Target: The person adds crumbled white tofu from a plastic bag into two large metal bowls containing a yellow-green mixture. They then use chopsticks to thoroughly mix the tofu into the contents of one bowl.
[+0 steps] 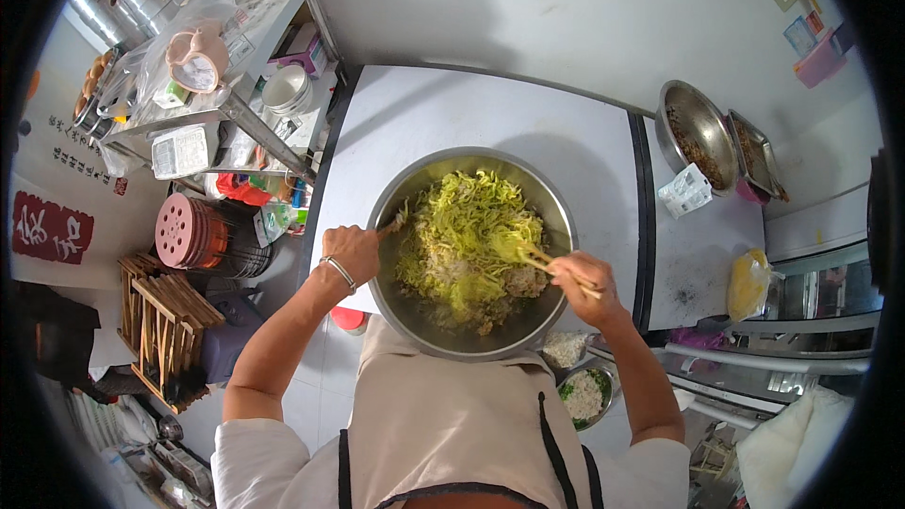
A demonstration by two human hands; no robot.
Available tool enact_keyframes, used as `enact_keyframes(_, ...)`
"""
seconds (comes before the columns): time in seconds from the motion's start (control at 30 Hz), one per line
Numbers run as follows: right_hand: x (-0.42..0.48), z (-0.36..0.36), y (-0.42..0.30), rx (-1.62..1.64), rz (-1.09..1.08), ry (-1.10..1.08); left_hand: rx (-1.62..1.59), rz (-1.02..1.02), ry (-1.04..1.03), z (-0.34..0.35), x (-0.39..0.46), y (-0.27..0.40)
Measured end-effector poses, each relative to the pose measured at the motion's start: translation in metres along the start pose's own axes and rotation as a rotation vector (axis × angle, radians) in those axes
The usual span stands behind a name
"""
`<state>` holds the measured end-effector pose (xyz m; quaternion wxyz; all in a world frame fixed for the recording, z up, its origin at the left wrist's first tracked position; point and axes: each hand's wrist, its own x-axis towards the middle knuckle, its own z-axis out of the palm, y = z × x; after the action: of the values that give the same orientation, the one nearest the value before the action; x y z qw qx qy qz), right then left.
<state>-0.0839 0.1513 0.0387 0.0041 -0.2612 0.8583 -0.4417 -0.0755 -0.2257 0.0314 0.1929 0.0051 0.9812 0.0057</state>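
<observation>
A large stainless steel bowl (474, 350) stands at the front edge of a white table (452, 102), close against my apron. Inside lie yellow-green vegetable shreds (466, 219) over a paler, crumbly mixture. My right hand (585, 286) grips wooden chopsticks (544, 261), whose tips are in the shreds on the bowl's right side. At the left rim, my left hand (350, 253), with a bracelet at the wrist, is closed around a thin wooden handle or stick; its far end reaches inside the bowl, and what it belongs to cannot be made out.
A metal shelf (265, 134) with white bowls (286, 88) stands at the left. On the right-hand counter are a steel basin (696, 131), a metal tray (753, 155) and a bag of yellow food (749, 286). A smaller bowl (587, 396) of white and green food sits below my right forearm.
</observation>
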Motion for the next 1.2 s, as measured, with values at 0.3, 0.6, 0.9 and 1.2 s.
enact_keyframes(0.3, 0.021, 0.083, 0.056, 0.598, 0.359, 0.169, -0.283, 0.154, 0.060, 0.054, 0.033, 0.037)
enact_keyframes(0.6, 0.036, 0.055, 0.079, 0.293, 0.289, 0.174, -0.039, 0.167, 0.070, 0.033, 0.050, 0.032)
enact_keyframes(0.9, 0.040, 0.020, 0.059, 0.195, 0.203, 0.044, 0.003, 0.147, 0.006, -0.003, 0.041, 0.003)
enact_keyframes(1.2, 0.035, -0.010, 0.026, 0.014, -0.010, -0.139, 0.087, 0.313, -0.010, -0.020, 0.020, 0.000)
